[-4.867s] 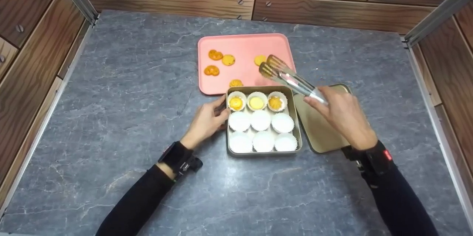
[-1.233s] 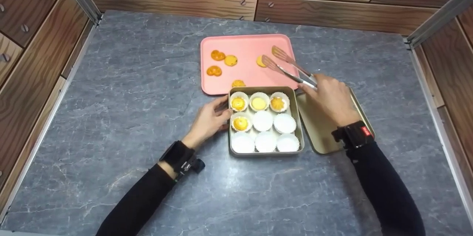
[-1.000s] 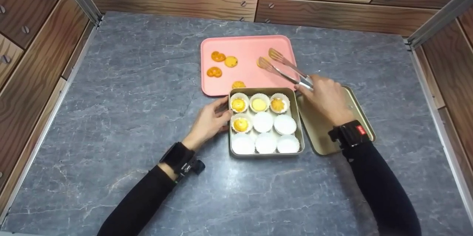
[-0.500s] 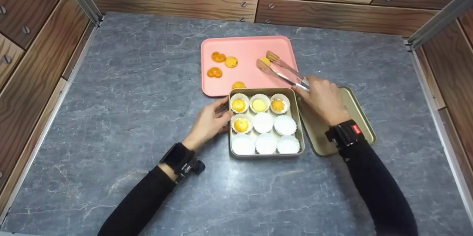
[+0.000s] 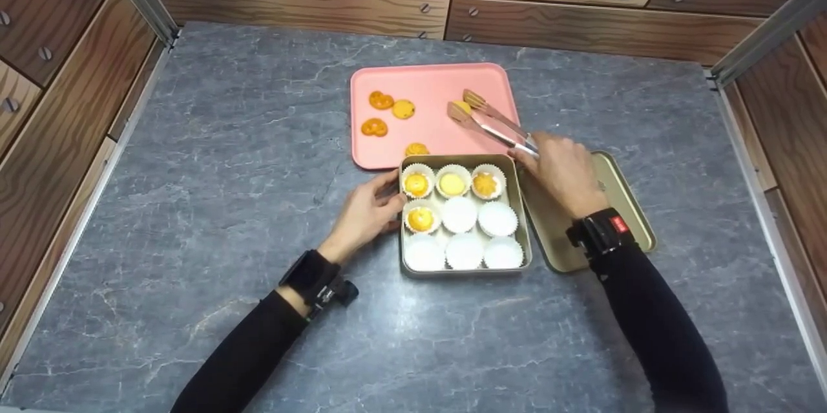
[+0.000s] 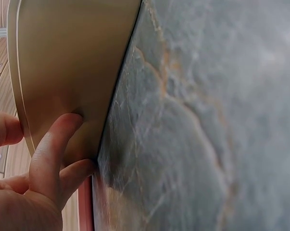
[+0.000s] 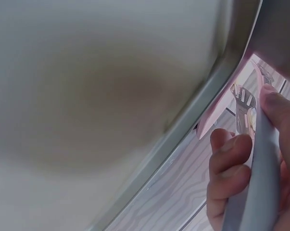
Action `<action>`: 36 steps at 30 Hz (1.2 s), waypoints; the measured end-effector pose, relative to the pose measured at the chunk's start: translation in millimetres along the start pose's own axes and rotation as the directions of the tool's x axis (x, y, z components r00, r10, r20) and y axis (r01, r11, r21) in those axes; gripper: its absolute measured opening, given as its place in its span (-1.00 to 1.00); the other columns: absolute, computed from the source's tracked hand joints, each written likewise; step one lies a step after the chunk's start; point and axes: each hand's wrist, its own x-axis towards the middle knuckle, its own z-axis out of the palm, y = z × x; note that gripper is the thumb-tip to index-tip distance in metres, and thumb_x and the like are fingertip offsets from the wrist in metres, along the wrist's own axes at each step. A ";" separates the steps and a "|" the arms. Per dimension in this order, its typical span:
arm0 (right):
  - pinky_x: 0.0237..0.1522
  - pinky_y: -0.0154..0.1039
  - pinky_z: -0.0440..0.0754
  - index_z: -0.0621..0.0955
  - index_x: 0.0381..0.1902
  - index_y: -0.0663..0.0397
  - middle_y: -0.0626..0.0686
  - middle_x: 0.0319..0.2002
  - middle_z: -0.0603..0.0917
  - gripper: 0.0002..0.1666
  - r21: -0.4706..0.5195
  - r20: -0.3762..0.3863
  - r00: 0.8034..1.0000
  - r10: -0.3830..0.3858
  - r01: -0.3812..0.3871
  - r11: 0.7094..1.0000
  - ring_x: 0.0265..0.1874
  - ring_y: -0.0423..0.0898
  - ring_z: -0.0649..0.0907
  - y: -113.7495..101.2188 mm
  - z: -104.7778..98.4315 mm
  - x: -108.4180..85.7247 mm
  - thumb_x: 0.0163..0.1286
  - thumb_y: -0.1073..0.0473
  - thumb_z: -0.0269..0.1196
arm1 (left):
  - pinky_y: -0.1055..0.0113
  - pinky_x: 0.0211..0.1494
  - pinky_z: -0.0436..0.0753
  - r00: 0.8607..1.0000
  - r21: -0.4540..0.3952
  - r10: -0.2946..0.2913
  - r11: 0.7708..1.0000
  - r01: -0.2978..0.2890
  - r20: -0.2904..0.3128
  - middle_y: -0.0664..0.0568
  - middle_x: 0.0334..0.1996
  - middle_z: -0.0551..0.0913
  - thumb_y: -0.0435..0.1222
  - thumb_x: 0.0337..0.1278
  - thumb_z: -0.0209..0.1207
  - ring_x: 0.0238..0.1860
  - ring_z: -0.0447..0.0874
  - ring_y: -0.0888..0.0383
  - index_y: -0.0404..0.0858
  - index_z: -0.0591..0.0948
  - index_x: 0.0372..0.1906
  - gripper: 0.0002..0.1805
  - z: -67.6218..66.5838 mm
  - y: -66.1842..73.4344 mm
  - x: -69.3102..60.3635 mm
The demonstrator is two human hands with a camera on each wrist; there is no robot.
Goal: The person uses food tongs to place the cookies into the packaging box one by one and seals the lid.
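My left hand holds the left wall of a square metal tin; in the left wrist view, fingers press its outer side and one digit reaches the rim. White paper cups fill the tin in three rows. Cookies sit in the three back cups and in the left cup of the middle row. My right hand grips metal tongs with slotted heads. Those heads are spread to either side of a round yellow cookie on the pink tray. Whether they touch it cannot be told.
Behind the tin, the tray also bears several cookies: two pretzel-shaped ones and a round one at left, another at its front edge. The tin's lid lies right of it, under my right forearm. Wood-patterned walls border the table.
A cookie has come to lie in the middle row's left cup. My right hand has lowered the tongs leftward, bringing their heads around the yellow cookie. My left hand stays at the tin.
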 end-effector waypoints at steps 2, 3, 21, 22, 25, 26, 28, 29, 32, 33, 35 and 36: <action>-0.64 0.08 0.60 0.58 -0.29 0.22 0.15 -0.58 0.55 -0.45 0.001 -0.012 1.000 -0.004 0.004 1.000 -0.59 0.19 0.61 0.8 0.4 -1.4 0.51 -0.21 0.25 | 0.26 -0.04 0.84 1.000 0.000 -0.004 1.000 0.004 0.002 -0.29 0.44 0.42 -0.39 0.40 0.22 0.27 0.62 -0.13 -0.30 0.30 0.56 -0.32 0.4 -0.3 -0.1; -0.65 0.09 0.59 0.58 -0.29 0.22 0.15 -0.58 0.55 -0.45 0.001 -0.023 1.000 -0.007 0.007 1.000 -0.59 0.20 0.61 1.2 0.6 -2.3 0.51 -0.22 0.25 | 0.26 -0.04 0.85 1.000 -0.004 -0.007 1.000 0.007 0.003 -0.29 0.44 0.43 -0.39 0.40 0.22 0.26 0.63 -0.13 -0.31 0.30 0.56 -0.32 0.6 -0.3 -0.3; -0.75 0.00 0.52 0.51 -0.35 0.12 0.09 -0.65 0.47 -0.49 -0.004 -0.109 0.994 -0.024 0.024 1.000 -0.68 0.11 0.53 6.1 -10.7 -17.7 0.50 -0.22 0.26 | 0.26 -0.03 0.84 1.000 -0.028 -0.012 1.000 0.012 -0.003 -0.27 0.46 0.41 -0.40 0.41 0.21 0.26 0.63 -0.10 -0.31 0.30 0.56 -0.32 2.4 -1.4 0.3; -0.74 0.01 0.53 0.51 -0.36 0.12 0.08 -0.64 0.47 -0.49 -0.004 -0.121 0.992 -0.034 0.034 0.999 -0.68 0.11 0.53 6.0 -11.2 -18.8 0.50 -0.22 0.27 | 0.25 -0.03 0.84 1.000 -0.029 -0.008 1.000 0.008 -0.004 -0.27 0.46 0.41 -0.40 0.41 0.22 0.27 0.63 -0.11 -0.31 0.30 0.56 -0.32 2.4 -1.4 0.3; -0.71 0.04 0.56 0.51 -0.38 0.13 0.08 -0.63 0.46 -0.49 0.007 -0.158 0.985 -0.065 0.067 0.998 -0.67 0.11 0.54 5.7 -12.7 -23.1 0.49 -0.19 0.28 | 0.25 -0.02 0.84 1.000 -0.026 -0.002 1.000 0.002 -0.006 -0.28 0.45 0.41 -0.40 0.40 0.22 0.28 0.62 -0.12 -0.32 0.31 0.55 -0.32 2.4 -1.5 0.5; -0.71 0.03 0.56 0.51 -0.38 0.14 0.08 -0.63 0.46 -0.49 0.014 -0.166 0.984 -0.072 0.075 0.997 -0.66 0.11 0.54 5.1 -13.5 -25.0 0.49 -0.19 0.29 | 0.26 -0.01 0.84 1.000 -0.021 0.002 1.000 -0.002 -0.006 -0.28 0.45 0.41 -0.40 0.40 0.22 0.28 0.62 -0.12 -0.33 0.31 0.55 -0.33 2.4 -1.3 0.4; -0.71 0.01 0.54 0.50 -0.39 0.13 0.06 -0.63 0.45 -0.50 0.028 -0.178 0.981 -0.080 0.086 0.996 -0.66 0.09 0.52 3.9 -14.9 -28.4 0.48 -0.18 0.30 | 0.26 0.01 0.83 1.000 -0.019 0.008 1.000 -0.008 -0.006 -0.28 0.45 0.42 -0.40 0.40 0.22 0.28 0.62 -0.12 -0.34 0.31 0.54 -0.33 2.2 -1.0 0.2; -0.71 -0.01 0.53 0.50 -0.40 0.13 0.05 -0.63 0.43 -0.50 0.033 -0.182 0.980 -0.083 0.090 0.995 -0.66 0.08 0.51 3.3 -15.7 -30.1 0.48 -0.17 0.30 | 0.26 0.02 0.83 1.000 -0.019 0.010 1.000 -0.010 -0.006 -0.28 0.45 0.42 -0.40 0.40 0.22 0.29 0.61 -0.12 -0.34 0.31 0.54 -0.33 2.1 -1.0 0.1; -0.70 -0.05 0.47 0.47 -0.44 0.11 0.02 -0.64 0.38 -0.49 0.038 -0.204 0.974 -0.098 0.108 0.993 -0.66 0.05 0.47 1.7 -18.2 -34.9 0.47 -0.16 0.32 | 0.25 0.00 0.84 1.000 -0.025 0.007 1.000 -0.008 -0.006 -0.29 0.45 0.42 -0.41 0.40 0.22 0.26 0.63 -0.12 -0.33 0.31 0.55 -0.32 1.6 -0.7 -0.2; -0.70 -0.07 0.44 0.46 -0.45 0.10 0.00 -0.64 0.36 -0.49 0.039 -0.212 0.972 -0.104 0.114 0.993 -0.66 0.04 0.45 1.3 -18.9 -36.2 0.46 -0.16 0.33 | 0.24 -0.03 0.84 1.000 -0.026 0.004 1.000 -0.005 -0.007 -0.28 0.45 0.42 -0.41 0.40 0.22 0.25 0.65 -0.12 -0.32 0.31 0.55 -0.32 1.4 -0.5 -0.3; -0.70 -0.10 0.38 0.44 -0.47 0.08 -0.02 -0.64 0.32 -0.48 0.038 -0.232 0.966 -0.116 0.128 0.991 -0.66 0.03 0.41 0.5 -20.9 -39.2 0.45 -0.16 0.34 | 0.23 -0.07 0.86 1.000 -0.024 -0.002 1.000 0.002 -0.008 -0.28 0.44 0.43 -0.41 0.40 0.21 0.23 0.66 -0.11 -0.31 0.32 0.55 -0.32 1.0 -0.1 -0.6; -0.70 -0.12 0.35 0.44 -0.48 0.08 -0.04 -0.64 0.30 -0.48 0.038 -0.242 0.962 -0.122 0.135 0.990 -0.66 0.02 0.40 0.2 -21.8 -40.6 0.44 -0.16 0.35 | 0.23 -0.08 0.86 1.000 -0.019 -0.005 1.000 0.005 -0.009 -0.28 0.44 0.43 -0.40 0.40 0.22 0.22 0.67 -0.10 -0.30 0.32 0.55 -0.32 0.9 0.1 -0.7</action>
